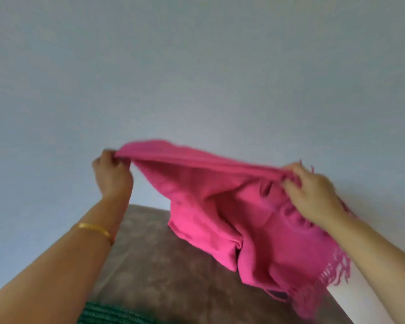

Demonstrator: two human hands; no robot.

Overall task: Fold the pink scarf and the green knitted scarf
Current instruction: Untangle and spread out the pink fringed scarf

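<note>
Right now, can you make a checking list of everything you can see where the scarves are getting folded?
Surface: brown mottled surface, mostly bare; the pink scarf's lower part drapes onto it.
Job's things: pink scarf held up stretched between both hands, fringe hanging at the right; green knitted scarf lying at the bottom edge, only partly in view.
Clutter: nothing seen.
Grippers: left hand pinches the scarf's left end; right hand grips the fringed end. Gold bangle on the left wrist.
Cables: nothing seen.
Surroundings: plain pale blue-grey wall.
</note>
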